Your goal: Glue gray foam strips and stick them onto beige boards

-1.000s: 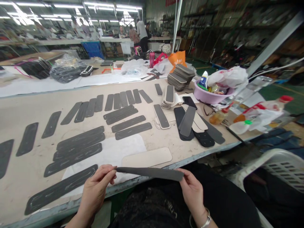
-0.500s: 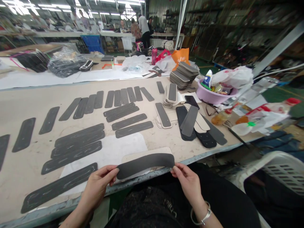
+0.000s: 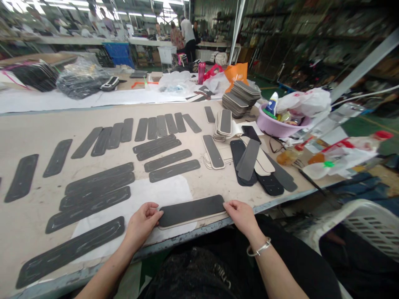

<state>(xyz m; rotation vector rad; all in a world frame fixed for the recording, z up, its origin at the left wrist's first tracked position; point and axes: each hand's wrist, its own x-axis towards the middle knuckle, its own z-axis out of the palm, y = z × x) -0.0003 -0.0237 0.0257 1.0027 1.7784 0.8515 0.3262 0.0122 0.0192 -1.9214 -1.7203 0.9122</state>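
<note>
A dark grey strip with rounded ends (image 3: 191, 209) lies over a cream strip (image 3: 202, 219) near the table's front edge. My left hand (image 3: 144, 222) pinches the grey strip's left end between thumb and fingers. At its right end, my right hand (image 3: 243, 218) is closed in the same way. Only a thin border of the cream strip shows below the grey one. To the left, a larger grey strip with shiny streaks (image 3: 71, 251) rests partly on white paper (image 3: 179, 189). Several more streaked grey strips (image 3: 90, 207) lie behind it.
Loose grey, black and cream pieces (image 3: 249, 160) lie at the right, before stacked strips (image 3: 238, 99). Beyond them are a purple basin (image 3: 277, 126), bottles (image 3: 289, 155) and plastic bags. A white plastic chair (image 3: 358, 224) stands right of the table; people (image 3: 188, 37) are in the background.
The grey strip was bowed and lifted above the cream one; now it lies flat over it. Both hands have moved slightly, the left one up and to the right. The view has shifted a little.
</note>
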